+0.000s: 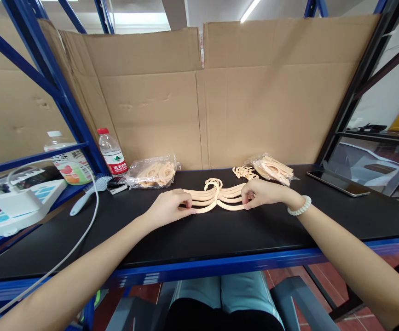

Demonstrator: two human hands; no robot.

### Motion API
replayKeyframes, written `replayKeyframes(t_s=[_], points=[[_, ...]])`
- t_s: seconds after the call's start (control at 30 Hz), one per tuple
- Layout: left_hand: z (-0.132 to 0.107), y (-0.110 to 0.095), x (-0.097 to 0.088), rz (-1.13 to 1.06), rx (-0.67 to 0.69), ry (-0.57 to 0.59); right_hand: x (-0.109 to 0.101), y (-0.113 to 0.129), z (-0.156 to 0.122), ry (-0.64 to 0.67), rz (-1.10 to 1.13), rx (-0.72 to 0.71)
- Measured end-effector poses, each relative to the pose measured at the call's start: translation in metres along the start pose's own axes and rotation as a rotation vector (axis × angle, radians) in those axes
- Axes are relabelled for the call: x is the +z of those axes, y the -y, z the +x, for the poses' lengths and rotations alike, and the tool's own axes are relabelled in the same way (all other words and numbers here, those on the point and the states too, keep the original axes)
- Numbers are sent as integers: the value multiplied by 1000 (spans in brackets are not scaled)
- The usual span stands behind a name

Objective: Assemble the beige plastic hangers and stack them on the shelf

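Desk point(220, 239) front strip bare, roomy; mid-desk, left hand point(170, 208) and right hand point(262, 193), fingers point(186, 201) clamped on both ends of stacked hangers point(216, 198); behind them left bag point(153, 172), right bag point(274, 168), bottle point(112, 151), brush point(89, 195), phone point(337, 183); cardboard wall point(240, 101) closes the rear.

A clear plastic water bottle with a red cap and label point(112, 151) stands at the back left of the black tabletop point(220, 230), just beside a crinkled clear plastic bag point(153, 172). A pale blue plastic brush point(89, 193) lies near the bottle. A flat dark phone point(337, 182) lies far right. Brown cardboard sheets point(199, 101) line the back.
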State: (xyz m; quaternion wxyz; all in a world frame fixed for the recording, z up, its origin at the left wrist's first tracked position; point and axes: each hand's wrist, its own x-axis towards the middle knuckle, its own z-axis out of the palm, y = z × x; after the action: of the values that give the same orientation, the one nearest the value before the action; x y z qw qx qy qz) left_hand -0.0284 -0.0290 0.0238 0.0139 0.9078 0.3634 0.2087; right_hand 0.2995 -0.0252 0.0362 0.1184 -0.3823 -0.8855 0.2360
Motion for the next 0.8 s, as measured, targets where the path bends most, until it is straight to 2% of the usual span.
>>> replayKeyframes(t_s=[0.13, 0.43, 0.6, 0.8], points=[[-1, -2, 3, 179, 77, 21, 1, 1, 1, -14, -16, 72], [2, 6, 12, 301, 107, -16, 3, -2, 3, -88, -52, 141], [6, 12, 17, 320, 75, -87, 5, -9, 8, -132, -44, 121], [9, 14, 24, 388, 37, -95, 4, -26, 19, -170, -89, 110]])
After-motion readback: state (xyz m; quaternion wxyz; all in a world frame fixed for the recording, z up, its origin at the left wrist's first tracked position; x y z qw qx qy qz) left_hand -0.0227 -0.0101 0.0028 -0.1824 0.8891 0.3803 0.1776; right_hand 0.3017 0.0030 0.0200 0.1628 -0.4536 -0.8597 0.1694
